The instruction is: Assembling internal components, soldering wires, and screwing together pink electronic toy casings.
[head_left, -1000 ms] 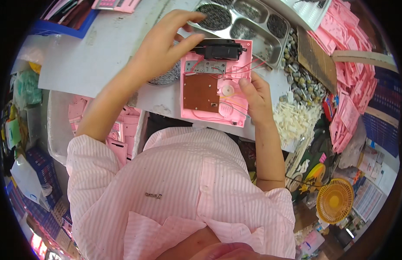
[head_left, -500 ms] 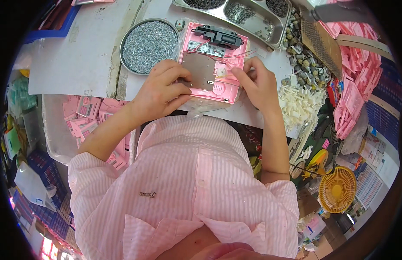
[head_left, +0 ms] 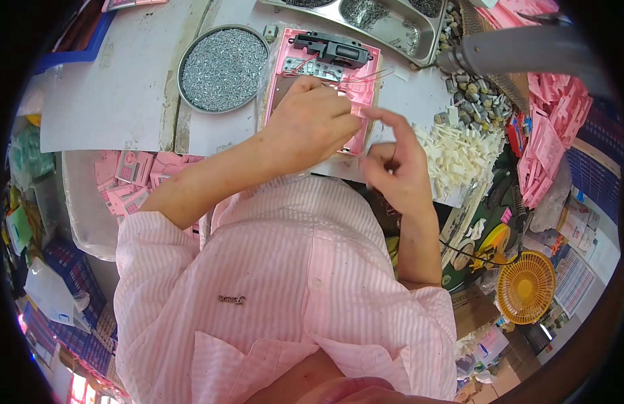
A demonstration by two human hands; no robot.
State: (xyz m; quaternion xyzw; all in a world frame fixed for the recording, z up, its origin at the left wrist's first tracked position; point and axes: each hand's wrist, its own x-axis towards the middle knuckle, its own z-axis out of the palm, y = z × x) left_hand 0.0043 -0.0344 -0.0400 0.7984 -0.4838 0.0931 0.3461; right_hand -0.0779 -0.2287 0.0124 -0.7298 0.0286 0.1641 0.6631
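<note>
An open pink plastic casing point(head_left: 364, 96) lies on the table in front of me. Across its far end sits a black module point(head_left: 331, 50), with a silvery metal strip point(head_left: 312, 68) and thin loose wires point(head_left: 366, 79) below it. My left hand point(head_left: 313, 124) is over the near half of the casing, hiding most of the brown plate there. Its fingers are curled together, and what they hold, if anything, is hidden. At the casing's near right corner is my right hand point(head_left: 401, 161), its index finger stretched toward the left hand and its thumb apart.
Left of the casing stands a round pan point(head_left: 180, 77) of small screws. A steel compartment tray point(head_left: 434, 30) is behind. Small metal motors point(head_left: 473, 97) and white plastic pieces point(head_left: 460, 155) are heaped at right. A thick grey rod-like thing point(head_left: 521, 50) reaches in from the upper right.
My left hand moved right from the casing's left edge across its middle. My right hand drew back toward me, off the wires. The grey rod-like thing reaches further in.
</note>
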